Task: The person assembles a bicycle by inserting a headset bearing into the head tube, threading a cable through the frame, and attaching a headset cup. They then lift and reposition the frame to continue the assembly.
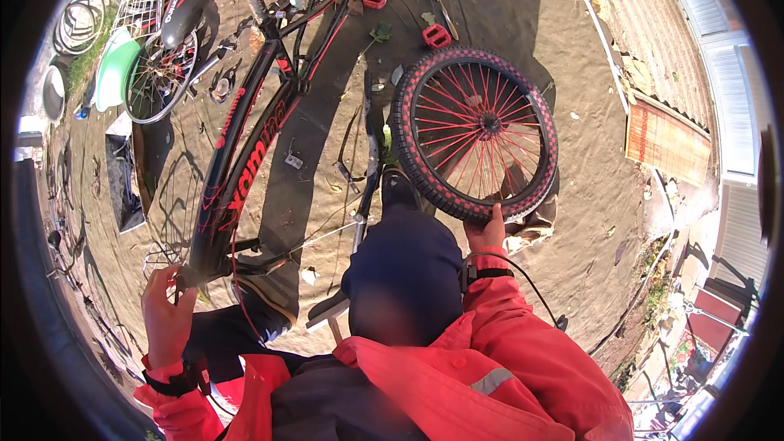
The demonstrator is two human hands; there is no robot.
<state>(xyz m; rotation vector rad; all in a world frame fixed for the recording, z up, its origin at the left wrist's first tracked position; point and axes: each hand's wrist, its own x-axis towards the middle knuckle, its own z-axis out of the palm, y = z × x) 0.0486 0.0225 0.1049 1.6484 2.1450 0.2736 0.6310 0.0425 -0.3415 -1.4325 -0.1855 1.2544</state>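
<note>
The red-spoked wheel [474, 133] stands at one o'clock, the right hand [487, 233] pinching its tyre at the bottom (a slim hold). It could roll or topple. At eight o'clock the left hand [166, 310] clasps the bike frame [245, 155], which might tip.

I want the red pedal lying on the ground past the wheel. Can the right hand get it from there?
Probably not without letting go. The right hand grips the wheel at its near edge, and the red pedal lies beyond the wheel's far side, with the wheel between them.
</note>
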